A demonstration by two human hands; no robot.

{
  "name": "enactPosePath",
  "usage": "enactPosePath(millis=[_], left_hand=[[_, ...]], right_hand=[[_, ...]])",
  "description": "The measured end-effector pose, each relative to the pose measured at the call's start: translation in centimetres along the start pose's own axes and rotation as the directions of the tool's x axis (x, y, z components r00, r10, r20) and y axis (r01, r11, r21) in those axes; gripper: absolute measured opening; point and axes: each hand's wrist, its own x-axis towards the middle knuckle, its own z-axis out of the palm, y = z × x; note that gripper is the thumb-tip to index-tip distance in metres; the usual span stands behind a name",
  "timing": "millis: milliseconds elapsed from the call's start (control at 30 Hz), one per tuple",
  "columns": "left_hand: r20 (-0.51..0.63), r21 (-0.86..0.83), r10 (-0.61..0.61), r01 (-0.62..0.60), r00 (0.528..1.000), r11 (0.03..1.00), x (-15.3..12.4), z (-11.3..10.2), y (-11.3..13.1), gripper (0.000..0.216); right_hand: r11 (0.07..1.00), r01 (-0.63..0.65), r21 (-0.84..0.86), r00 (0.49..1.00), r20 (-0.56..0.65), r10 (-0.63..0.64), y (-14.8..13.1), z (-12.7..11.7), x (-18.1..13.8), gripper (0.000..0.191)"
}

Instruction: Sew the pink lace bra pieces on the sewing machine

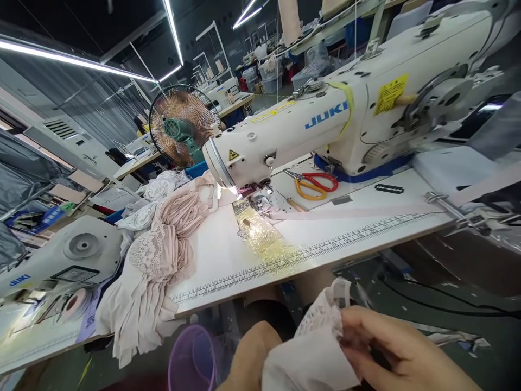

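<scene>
A pale pink lace garment piece [311, 353] hangs between my hands, in front of the table's near edge. My right hand [391, 347] pinches its edge between thumb and fingers, beside the lace part. On its other side my left hand [254, 353] is curled against the fabric, and its fingertips are hidden behind it. Above them, a white JUKI sewing machine [280, 130] stands on the table [220, 277]. A heap of similar pale pink lace garments [158, 255] lies left of the needle area and drapes over the table edge.
Red-handled and yellow-handled scissors [313, 184] and a black blade [388, 188] lie by the machine base. A printed ruler [252, 277] runs along the front edge. A purple bin [192, 358] stands below. Behind are a fan [183, 127] and, at left, another sewing machine [69, 252].
</scene>
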Motion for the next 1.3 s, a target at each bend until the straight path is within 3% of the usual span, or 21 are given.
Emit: enactPosePath(millis=[100, 167, 233, 400, 533, 667, 767, 833, 900, 1033, 1100, 1200, 1300], left_hand=[[0.017, -0.124, -0.069, 0.071, 0.997, 0.990, 0.0, -0.3, 1.1, 0.032], [0.013, -0.238, -0.138, 0.138, 0.990, 0.962, -0.3, -0.1, 1.4, 0.034], [-0.028, -0.303, -0.169, 0.153, 0.985, 0.941, -0.5, 0.3, 1.1, 0.037], [-0.011, -0.278, -0.102, 0.095, 0.995, 0.956, -0.9, 0.9, -0.2, 0.035], [0.016, -0.269, -0.146, 0.145, 0.989, 0.952, -0.9, 0.4, -0.4, 0.039], [0.121, -0.262, -0.114, 0.143, 0.986, 0.955, -0.9, 0.1, -0.7, 0.034], [0.128, -0.291, -0.075, 0.110, 0.989, 0.950, -0.6, 0.3, -0.9, 0.029], [0.147, -0.239, -0.119, 0.152, 0.982, 0.959, -0.3, 0.0, -0.7, 0.022], [0.217, -0.076, -0.181, 0.201, 0.959, 0.977, 0.2, -1.1, -0.2, 0.013], [0.377, 0.233, -0.217, 0.134, 0.901, 0.963, 0.8, -4.5, 1.9, 0.040], [0.369, 0.276, -0.174, 0.072, 0.913, 0.959, 0.8, -5.1, 3.3, 0.043], [0.238, 0.326, -0.026, -0.055, 0.971, 0.944, 1.0, -3.6, 5.0, 0.041], [0.187, 0.420, 0.058, -0.134, 0.981, 0.898, 1.5, -0.9, 5.3, 0.030]], right_hand=[[0.944, 0.235, -0.233, 0.953, -0.138, -0.271, 0.5, -0.2, 0.4, 0.002], [0.871, 0.354, -0.342, 0.904, -0.112, -0.412, 0.4, -0.2, 0.7, 0.007], [0.815, 0.406, -0.414, 0.879, -0.068, -0.472, 0.0, -0.1, 1.0, 0.008], [0.805, 0.376, -0.458, 0.877, -0.105, -0.469, -0.2, 0.2, 1.5, 0.002], [0.831, 0.395, -0.391, 0.878, -0.106, -0.467, 0.1, 0.1, 1.5, 0.010], [0.818, 0.461, -0.344, 0.877, 0.033, -0.480, -0.2, -0.3, 1.7, 0.009], [0.863, 0.425, -0.273, 0.905, 0.114, -0.410, -0.2, -0.2, 1.8, 0.014], [0.872, 0.428, -0.236, 0.903, 0.089, -0.419, 0.0, 0.0, 1.8, 0.016], [0.841, 0.482, -0.246, 0.875, 0.083, -0.477, 0.4, 0.3, 1.8, 0.016], [0.748, 0.561, -0.356, 0.821, 0.127, -0.556, 1.2, 1.0, 2.0, 0.015], [0.716, 0.576, -0.394, 0.809, 0.148, -0.569, 1.5, 1.4, 2.0, 0.015], [0.694, 0.586, -0.418, 0.804, 0.189, -0.564, 1.9, 2.2, 1.8, 0.015], [0.701, 0.572, -0.426, 0.816, 0.205, -0.541, 2.3, 2.9, 1.4, 0.016]])
